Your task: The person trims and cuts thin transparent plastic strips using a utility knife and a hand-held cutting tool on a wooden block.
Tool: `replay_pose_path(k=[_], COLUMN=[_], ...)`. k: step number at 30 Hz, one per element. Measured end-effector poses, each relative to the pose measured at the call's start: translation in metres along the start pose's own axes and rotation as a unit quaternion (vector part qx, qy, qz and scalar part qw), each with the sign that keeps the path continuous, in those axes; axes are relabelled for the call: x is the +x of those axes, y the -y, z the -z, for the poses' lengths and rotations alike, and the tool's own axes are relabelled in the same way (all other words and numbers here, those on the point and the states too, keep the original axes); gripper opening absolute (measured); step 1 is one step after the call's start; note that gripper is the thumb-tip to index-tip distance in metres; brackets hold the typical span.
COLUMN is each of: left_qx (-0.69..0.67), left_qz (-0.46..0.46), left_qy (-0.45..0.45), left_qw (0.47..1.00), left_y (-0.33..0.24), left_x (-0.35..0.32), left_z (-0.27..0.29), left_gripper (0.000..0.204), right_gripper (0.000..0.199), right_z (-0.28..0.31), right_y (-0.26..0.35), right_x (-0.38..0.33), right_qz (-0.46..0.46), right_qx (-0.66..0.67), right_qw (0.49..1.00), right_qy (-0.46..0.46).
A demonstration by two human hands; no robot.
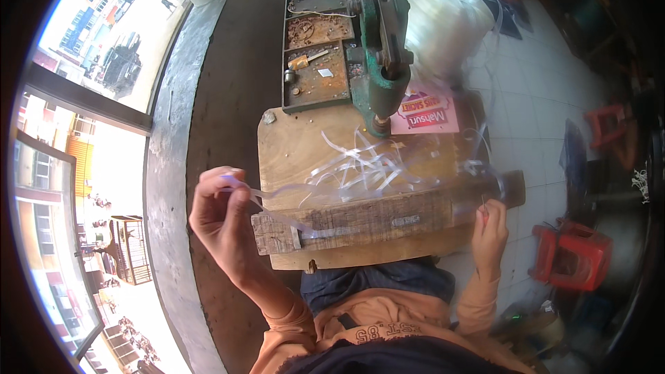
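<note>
My left hand [220, 215] is raised left of the wooden board [284, 166], thumb and fingers pinching a translucent plastic strip [277, 194]. The strip runs slack to the right, toward a worn wooden block [367, 225] lying across the board. My right hand [489, 232] is closed by the block's right end, around a small thing with a thin tip and a reddish part; its kind is unclear. Behind the block lies a loose heap of short white strips [360, 166].
A green cast-metal machine [381, 83] stands behind the board, next to a compartmented metal tray [285, 83] with small parts. A pink printed card [443, 121] lies near it. A large translucent white plastic bundle [443, 21] is at far right. Red stools [571, 256] stand on the tiled floor.
</note>
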State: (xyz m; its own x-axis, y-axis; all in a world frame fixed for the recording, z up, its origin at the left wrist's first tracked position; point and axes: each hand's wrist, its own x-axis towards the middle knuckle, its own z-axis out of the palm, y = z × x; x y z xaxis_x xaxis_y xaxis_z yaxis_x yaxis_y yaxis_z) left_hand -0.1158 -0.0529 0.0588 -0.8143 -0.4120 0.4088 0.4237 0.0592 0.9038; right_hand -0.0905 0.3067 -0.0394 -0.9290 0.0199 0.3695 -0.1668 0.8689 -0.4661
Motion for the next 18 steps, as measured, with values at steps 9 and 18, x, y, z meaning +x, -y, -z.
replay_pose_path(k=[9, 18], left_qx=[0.277, 0.329], left_qz=[-0.177, -0.039], left_qy=[0.124, 0.51], left_qw=[0.936, 0.794], left_y=[-0.042, 0.078], left_x=[0.019, -0.036], left_z=[-0.034, -0.136], left_gripper=[0.021, 0.039], right_gripper=[0.018, 0.01], right_z=[-0.002, 0.018], right_y=[0.006, 0.036], right_x=[0.001, 0.008], right_qz=[-0.022, -0.05], right_qx=[-0.01, 0.09], right_qw=[1.0, 0.994], right_qy=[0.002, 0.027])
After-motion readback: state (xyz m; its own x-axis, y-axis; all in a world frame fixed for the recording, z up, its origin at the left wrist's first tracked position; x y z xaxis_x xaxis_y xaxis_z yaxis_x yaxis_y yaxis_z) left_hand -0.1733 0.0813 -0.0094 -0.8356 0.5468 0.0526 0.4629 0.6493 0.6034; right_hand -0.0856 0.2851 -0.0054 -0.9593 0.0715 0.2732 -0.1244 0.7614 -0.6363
